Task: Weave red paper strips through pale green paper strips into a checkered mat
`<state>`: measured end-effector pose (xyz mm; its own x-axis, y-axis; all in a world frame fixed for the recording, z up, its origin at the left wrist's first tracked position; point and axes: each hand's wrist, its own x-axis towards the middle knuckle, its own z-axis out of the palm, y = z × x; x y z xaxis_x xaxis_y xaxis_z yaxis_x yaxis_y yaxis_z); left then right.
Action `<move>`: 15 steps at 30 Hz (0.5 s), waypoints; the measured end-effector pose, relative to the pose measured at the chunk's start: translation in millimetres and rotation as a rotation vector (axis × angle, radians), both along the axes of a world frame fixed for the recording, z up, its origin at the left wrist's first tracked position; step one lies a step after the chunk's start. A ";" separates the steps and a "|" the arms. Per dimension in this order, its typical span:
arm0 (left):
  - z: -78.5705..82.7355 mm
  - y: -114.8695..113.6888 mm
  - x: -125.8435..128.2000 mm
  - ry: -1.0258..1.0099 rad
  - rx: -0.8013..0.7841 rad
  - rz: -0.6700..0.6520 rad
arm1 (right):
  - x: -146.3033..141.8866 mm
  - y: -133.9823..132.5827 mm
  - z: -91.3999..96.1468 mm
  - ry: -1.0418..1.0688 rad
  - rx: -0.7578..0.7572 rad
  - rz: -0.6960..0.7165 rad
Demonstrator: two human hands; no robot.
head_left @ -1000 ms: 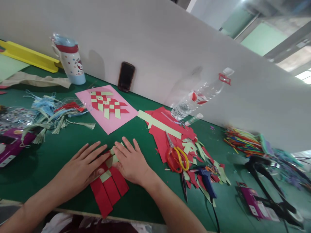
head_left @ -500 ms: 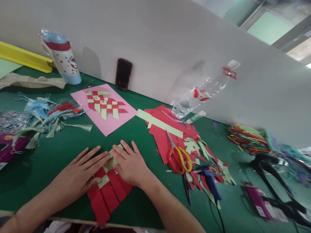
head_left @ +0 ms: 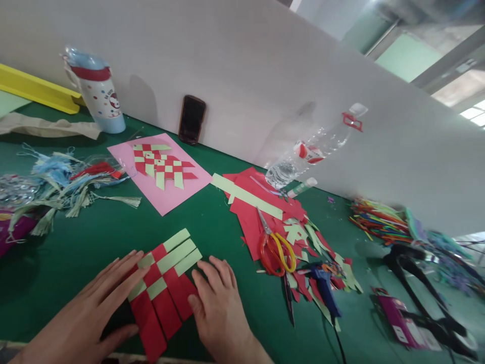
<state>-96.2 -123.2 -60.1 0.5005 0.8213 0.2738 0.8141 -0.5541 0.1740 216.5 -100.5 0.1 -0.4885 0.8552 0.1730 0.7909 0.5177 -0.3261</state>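
A woven piece of red and pale green paper strips (head_left: pixel 165 283) lies on the green table near its front edge. Its green strip ends point up and to the right; its red ends fan toward me. My left hand (head_left: pixel 109 298) rests over the weave's left side, fingers stretched out and tips on the paper. At the right edge is my right hand (head_left: pixel 220 298), its fingers apart and slightly bent, with the thumb beside a red strip. Above, a pink sheet (head_left: pixel 162 199) carries a finished-looking checkered paper fish (head_left: pixel 161 164).
Scissors (head_left: pixel 276 245), a pen (head_left: pixel 289 301) and a blue glue gun (head_left: pixel 326 290) lie by red paper scraps (head_left: pixel 242 222). Behind stand a water bottle (head_left: pixel 303 154), a phone (head_left: pixel 192 119) and a flask (head_left: pixel 99 91). Tassels (head_left: pixel 76 177) lie left; pipe cleaners (head_left: pixel 379 220) lie right.
Both hands have drawn apart. My right hand has moved off the green strips, down to the right edge, and my left has slid left, uncovering the middle of the weave.
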 end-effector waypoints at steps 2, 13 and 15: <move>-1.2 1.0 2.1 -0.015 -0.001 0.021 | -3.5 -12.3 -6.4 0.019 0.036 0.013; 1.0 5.0 9.0 -0.056 0.056 0.018 | 2.3 -16.8 -6.0 0.030 0.049 0.048; 4.1 5.6 10.0 -0.059 0.083 0.009 | 3.8 -17.2 -5.1 0.039 0.078 0.073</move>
